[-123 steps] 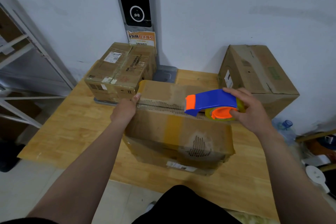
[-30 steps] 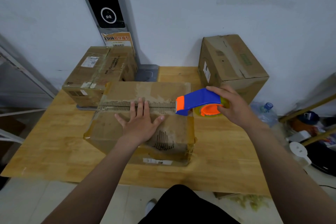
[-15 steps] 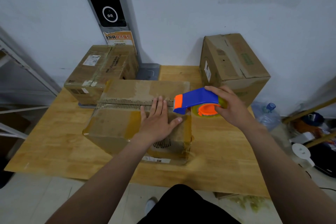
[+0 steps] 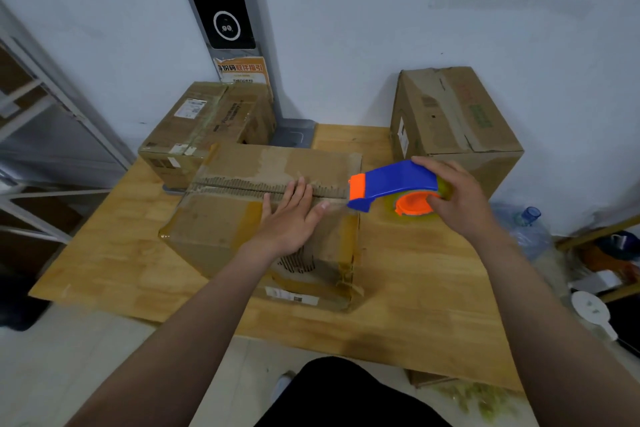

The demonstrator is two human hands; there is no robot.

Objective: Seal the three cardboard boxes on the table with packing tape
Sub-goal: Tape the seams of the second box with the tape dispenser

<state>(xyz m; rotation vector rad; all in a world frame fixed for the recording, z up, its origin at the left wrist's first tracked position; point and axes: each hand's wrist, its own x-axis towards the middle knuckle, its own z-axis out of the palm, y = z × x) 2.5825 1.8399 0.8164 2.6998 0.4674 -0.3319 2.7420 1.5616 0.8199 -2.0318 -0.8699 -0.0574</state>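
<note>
A worn cardboard box [image 4: 221,232] lies in the middle of the wooden table [image 4: 415,270], its top flaps meeting in a torn seam. My left hand [image 4: 291,218] rests flat on the box top, fingers spread over the right part of the seam. My right hand [image 4: 453,198] grips a blue and orange tape dispenser [image 4: 391,184] just past the box's right end, its orange nose at the seam. A second box [image 4: 207,121] stands at the back left. A third box [image 4: 453,128] stands at the back right.
A grey pillar with a black screen [image 4: 221,10] stands against the white wall behind the table. Metal shelving [image 4: 41,135] is at the left. A water bottle [image 4: 526,229] and clutter lie on the floor to the right.
My left hand has slid rightwards along the seam toward the dispenser. The dispenser stays at the box's right end.
</note>
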